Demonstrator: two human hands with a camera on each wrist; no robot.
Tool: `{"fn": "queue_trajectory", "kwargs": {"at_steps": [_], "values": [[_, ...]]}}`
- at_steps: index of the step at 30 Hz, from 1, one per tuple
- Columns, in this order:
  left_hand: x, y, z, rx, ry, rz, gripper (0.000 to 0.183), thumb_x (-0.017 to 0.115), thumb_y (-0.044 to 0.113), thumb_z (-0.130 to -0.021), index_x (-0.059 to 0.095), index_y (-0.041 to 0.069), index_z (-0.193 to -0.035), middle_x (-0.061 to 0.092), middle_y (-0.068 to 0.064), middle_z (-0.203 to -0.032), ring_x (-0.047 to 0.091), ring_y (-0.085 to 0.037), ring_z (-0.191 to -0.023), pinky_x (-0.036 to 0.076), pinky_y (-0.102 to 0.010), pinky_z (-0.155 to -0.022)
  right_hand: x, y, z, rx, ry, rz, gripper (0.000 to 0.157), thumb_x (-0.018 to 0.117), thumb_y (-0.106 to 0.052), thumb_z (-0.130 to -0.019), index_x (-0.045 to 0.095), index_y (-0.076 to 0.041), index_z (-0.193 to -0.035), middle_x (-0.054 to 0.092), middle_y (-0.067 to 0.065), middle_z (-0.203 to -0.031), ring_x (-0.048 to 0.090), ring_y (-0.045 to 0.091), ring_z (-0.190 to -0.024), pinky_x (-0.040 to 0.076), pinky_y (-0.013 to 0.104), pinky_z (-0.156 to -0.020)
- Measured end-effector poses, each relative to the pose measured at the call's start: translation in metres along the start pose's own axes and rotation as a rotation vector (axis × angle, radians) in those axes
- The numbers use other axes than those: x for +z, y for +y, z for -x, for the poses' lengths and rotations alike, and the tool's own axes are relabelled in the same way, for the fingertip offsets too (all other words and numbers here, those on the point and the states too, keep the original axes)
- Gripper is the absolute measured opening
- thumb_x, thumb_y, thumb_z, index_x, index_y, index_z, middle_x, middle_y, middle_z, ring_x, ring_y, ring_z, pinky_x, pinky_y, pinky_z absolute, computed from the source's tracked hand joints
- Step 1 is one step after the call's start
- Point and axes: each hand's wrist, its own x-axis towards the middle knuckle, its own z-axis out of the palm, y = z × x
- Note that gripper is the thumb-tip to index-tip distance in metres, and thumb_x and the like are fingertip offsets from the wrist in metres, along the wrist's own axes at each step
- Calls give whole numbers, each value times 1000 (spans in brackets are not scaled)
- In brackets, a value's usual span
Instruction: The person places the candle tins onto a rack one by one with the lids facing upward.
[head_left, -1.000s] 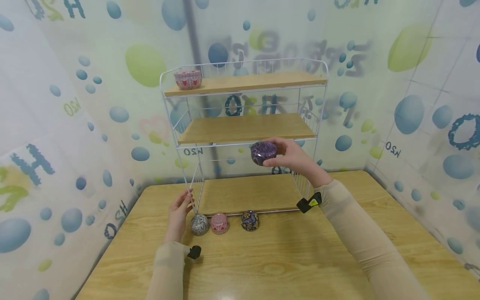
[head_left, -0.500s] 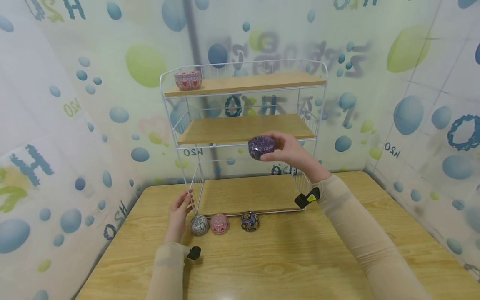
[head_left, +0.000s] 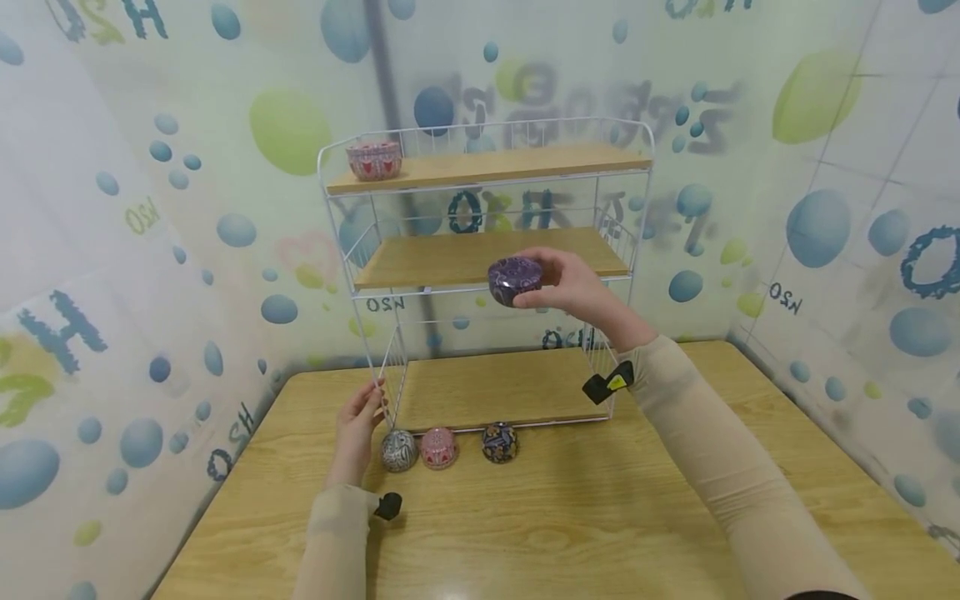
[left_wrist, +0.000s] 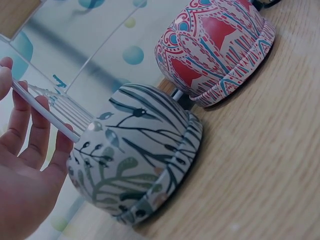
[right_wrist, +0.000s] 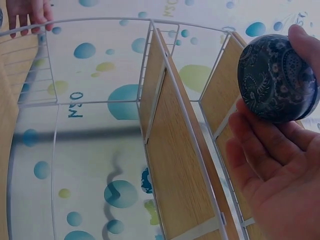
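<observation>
My right hand (head_left: 573, 287) grips a round purple patterned tin (head_left: 514, 281) between thumb and fingers, in front of the middle board's front edge. In the right wrist view the tin (right_wrist: 277, 77) shows a dark paisley print. My left hand (head_left: 358, 417) holds the lower left post of a white wire shelf rack (head_left: 483, 175); the left wrist view shows the thumb and fingers about the post (left_wrist: 45, 111). Beside that hand a white tin with dark leaves (head_left: 399, 451) stands on the table. A pink tin with red hearts (head_left: 438, 448) and a dark blue floral tin (head_left: 500, 442) are to its right.
Another pink heart-patterned tin (head_left: 375, 160) stands at the left end of the top board (head_left: 495, 164). Below it are the middle board (head_left: 465, 257) and the bottom board (head_left: 495, 385). The rack stands on a wooden table (head_left: 562, 533) against patterned walls.
My right hand has raised the purple tin and moved it slightly left. The left hand stays on the post, and the tins on the table have not moved.
</observation>
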Motion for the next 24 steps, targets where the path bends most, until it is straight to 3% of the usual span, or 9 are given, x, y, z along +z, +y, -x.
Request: {"fn": "queue_trajectory", "kwargs": {"at_steps": [8, 12, 15, 24], "values": [[-1, 1, 1, -1, -2, -4, 31, 59, 23, -98, 60, 3, -123, 63, 0, -110, 55, -11, -94, 48, -37, -91, 1, -5, -6, -9, 1, 21, 61, 78, -12, -80, 52, -2, -134, 59, 14, -123, 58, 27, -109, 51, 38, -87], [-1, 1, 2, 1, -6, -20, 39, 57, 22, -99, 54, -4, -129, 63, 5, -104, 54, -13, -95, 48, -35, -90, 1, -10, -8, -1, -2, 9, 60, 78, -11, -80, 52, -2, -133, 59, 14, -122, 59, 28, -107, 52, 37, -86], [-1, 1, 3, -3, -10, -16, 44, 56, 21, -100, 49, -8, -132, 60, 0, -101, 53, -14, -94, 46, -40, -93, 2, -13, -9, 2, -10, -8, 60, 78, -10, -80, 52, -1, -133, 59, 15, -122, 59, 28, -107, 52, 37, -85], [-1, 2, 2, -7, -14, -15, 44, 56, 22, -100, 50, -7, -132, 58, 5, -96, 53, -13, -95, 40, -50, -100, 3, -19, -17, -27, -18, -35, 62, 77, -9, -80, 50, -1, -135, 57, 16, -124, 58, 30, -108, 53, 38, -84]]}}
